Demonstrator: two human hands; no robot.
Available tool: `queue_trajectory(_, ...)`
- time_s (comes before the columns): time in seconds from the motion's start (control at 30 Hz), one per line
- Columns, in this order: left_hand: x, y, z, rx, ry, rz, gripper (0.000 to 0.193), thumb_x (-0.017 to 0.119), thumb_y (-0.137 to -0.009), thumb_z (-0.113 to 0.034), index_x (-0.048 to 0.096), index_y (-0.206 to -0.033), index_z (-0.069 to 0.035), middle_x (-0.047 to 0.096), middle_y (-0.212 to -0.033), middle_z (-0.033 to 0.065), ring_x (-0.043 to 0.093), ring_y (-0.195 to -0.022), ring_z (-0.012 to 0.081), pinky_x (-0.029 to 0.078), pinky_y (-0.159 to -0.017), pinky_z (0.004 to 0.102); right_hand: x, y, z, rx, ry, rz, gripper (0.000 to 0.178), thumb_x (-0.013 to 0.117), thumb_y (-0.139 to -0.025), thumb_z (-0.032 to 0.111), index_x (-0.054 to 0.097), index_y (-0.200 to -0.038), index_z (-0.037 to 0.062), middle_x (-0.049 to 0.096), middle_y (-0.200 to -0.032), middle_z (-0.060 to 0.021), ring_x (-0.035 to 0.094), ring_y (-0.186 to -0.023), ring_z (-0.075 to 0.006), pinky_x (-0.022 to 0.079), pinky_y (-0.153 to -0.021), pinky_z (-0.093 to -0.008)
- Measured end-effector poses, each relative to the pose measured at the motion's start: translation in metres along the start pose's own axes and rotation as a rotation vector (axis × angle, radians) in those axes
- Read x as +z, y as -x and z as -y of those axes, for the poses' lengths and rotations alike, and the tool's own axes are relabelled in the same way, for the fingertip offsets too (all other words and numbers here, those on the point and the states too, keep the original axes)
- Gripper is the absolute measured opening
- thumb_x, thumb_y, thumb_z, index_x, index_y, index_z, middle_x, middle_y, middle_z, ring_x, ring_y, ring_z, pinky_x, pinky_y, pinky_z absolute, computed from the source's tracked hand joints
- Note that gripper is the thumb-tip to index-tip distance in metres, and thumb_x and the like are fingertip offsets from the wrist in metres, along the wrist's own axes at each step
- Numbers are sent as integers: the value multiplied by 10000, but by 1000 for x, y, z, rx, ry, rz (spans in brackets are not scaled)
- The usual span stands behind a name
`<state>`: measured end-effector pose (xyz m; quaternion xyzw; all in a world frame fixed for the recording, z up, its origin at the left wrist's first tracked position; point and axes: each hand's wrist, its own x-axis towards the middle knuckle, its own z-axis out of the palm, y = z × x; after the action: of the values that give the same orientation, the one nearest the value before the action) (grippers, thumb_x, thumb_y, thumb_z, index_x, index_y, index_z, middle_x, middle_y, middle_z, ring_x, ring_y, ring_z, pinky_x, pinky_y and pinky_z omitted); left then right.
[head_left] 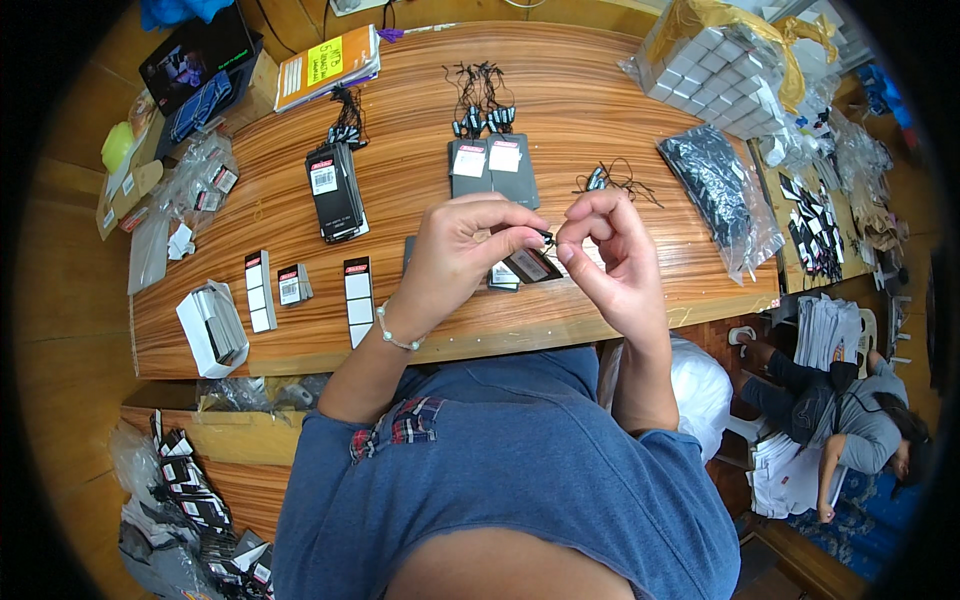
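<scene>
Both hands meet over the near edge of the table. My left hand [455, 250], with a beaded bracelet at its wrist, pinches a black string [547, 238] between thumb and forefinger. From there a black hang tag [534, 264] hangs tilted. The thumb and forefinger of my right hand [618, 255] close on the same string; its exact end is too small to make out. Under the hands lie tags with white stickers [503, 277], partly hidden. Just beyond are two stacks of dark stickered tags [515, 178] with strings, and loose black strings [622, 187].
Left of my hands are a black tag stack [334, 195], sticker strips [358, 290] and a white box of cards [212, 330]. A bagged dark bundle [718, 195] lies right, with small white boxes [712, 65] behind. Another person [850, 420] sits at lower right.
</scene>
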<state>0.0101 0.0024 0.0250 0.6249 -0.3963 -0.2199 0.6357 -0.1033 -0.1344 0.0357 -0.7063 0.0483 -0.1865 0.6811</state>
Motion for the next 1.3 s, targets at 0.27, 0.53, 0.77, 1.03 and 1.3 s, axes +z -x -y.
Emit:
queue_trajectory(0.27, -1, -1, 1, -44, -6, 57, 95, 640, -786, -76, 668, -836, 0, 631, -758, 35, 555, -673, 75, 435, -602, 211, -2, -1, -2, 69, 21, 53, 243, 532, -776, -53, 458, -1000, 3, 520, -734, 1, 490, -706, -52, 381, -651, -185)
queue_trajectory(0.53, -14, -5, 2, -179, 155, 171, 55, 637, -779, -12, 619, -817, 23, 620, -771, 40, 572, -709, 73, 463, -642, 191, -5, 0, -4, 134, -130, 111, 233, 578, -821, 2, 454, -1020, 8, 534, -786, -11, 521, -752, -60, 426, -674, -199)
queue_trajectory(0.77, -15, -5, 3, -210, 192, 175, 50, 634, -788, -21, 620, -809, 21, 617, -755, 37, 561, -686, 67, 458, -628, 190, -1, 2, -14, 83, -193, 73, 236, 588, -817, -7, 460, -1014, 16, 552, -832, -25, 539, -792, -65, 434, -689, -193)
queue_trajectory(1.03, -11, -3, 11, -222, 267, 149, 59, 635, -794, -42, 619, -805, 13, 620, -751, 36, 562, -680, 70, 460, -622, 196, 3, 2, -16, 91, -165, 60, 232, 602, -808, -5, 464, -993, 20, 570, -837, -38, 554, -791, -71, 436, -678, -195)
queue_trajectory(1.3, -12, -4, 11, -207, 324, 204, 74, 635, -804, -70, 621, -810, 2, 609, -731, 19, 549, -669, 59, 450, -606, 189, 1, 3, -22, 115, -216, 62, 225, 624, -796, 2, 473, -960, 27, 591, -798, -31, 559, -739, -63, 436, -630, -187)
